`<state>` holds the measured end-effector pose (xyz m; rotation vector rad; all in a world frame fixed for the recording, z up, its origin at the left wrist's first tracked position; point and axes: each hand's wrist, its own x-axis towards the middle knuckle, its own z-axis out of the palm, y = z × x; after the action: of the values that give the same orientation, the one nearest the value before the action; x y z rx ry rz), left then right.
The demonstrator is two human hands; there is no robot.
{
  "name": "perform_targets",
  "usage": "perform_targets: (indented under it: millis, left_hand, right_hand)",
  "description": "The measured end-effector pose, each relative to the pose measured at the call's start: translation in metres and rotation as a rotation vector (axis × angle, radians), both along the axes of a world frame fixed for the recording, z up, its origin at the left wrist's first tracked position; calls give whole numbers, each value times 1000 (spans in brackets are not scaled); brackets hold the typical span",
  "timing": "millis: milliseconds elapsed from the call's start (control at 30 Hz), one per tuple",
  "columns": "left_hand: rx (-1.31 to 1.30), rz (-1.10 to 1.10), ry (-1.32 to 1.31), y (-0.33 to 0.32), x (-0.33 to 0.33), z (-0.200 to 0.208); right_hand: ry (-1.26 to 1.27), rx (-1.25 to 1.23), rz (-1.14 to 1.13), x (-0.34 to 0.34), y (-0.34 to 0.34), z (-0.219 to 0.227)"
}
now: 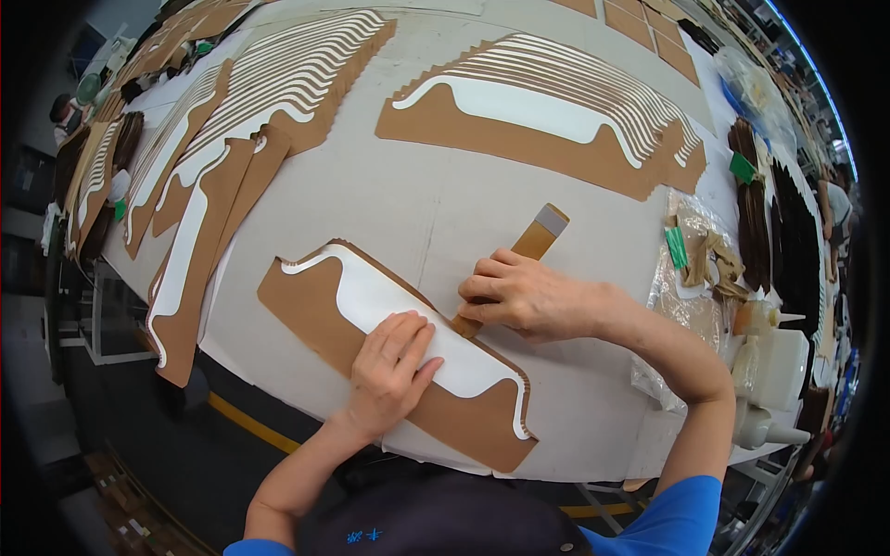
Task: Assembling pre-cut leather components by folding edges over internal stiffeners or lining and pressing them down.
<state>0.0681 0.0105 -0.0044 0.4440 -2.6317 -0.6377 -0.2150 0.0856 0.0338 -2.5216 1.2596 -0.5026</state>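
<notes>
A small stack of shaped brown pieces [301, 292] lies aslant on the table before me, and a white shaped panel [371, 296] shows on its top piece. My left hand [394, 371] rests on the white panel, fingers stretched out and nothing held. In my right hand [519, 298] is a flat brown brush [535, 239] with a grey band near its upper end. The brush's lower end meets the far edge of the stack, where layered edges show. My right fingers hide its middle part.
A fanned stack of brown and white pieces [528, 111] lies at the far side; another fan [287, 83] spreads at far left, with loose pieces [190, 269] nearer. To the right are a clear plastic bag [691, 306], white bottles [774, 371] and dark strips [793, 232].
</notes>
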Motion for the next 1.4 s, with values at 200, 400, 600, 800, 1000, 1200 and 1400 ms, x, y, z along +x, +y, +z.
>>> perform_targets:
  millis: [200, 400, 600, 800, 1000, 1200, 1400]
  left_hand:
    - [-53, 33, -6, -23, 0, 20]
    - [10, 103, 33, -52, 19, -5]
    - [-135, 102, -8, -77, 19, 12]
    - [-89, 163, -39, -93, 28, 9]
    - [-60, 157, -24, -96, 28, 10]
    - [-16, 93, -58, -65, 48, 16]
    - [4, 74, -28, -43, 61, 11]
  right_hand:
    - [-43, 1, -1, 5, -27, -7]
    - [-41, -4, 28, 14, -68, -2]
    - [-32, -10, 32, 18, -102, -9]
    - [-11, -22, 55, 27, -138, -8]
    - [-36, -15, 74, 30, -166, -7]
    - [-105, 151, 94, 45, -129, 4]
    - [-40, 77, 56, 60, -98, 5]
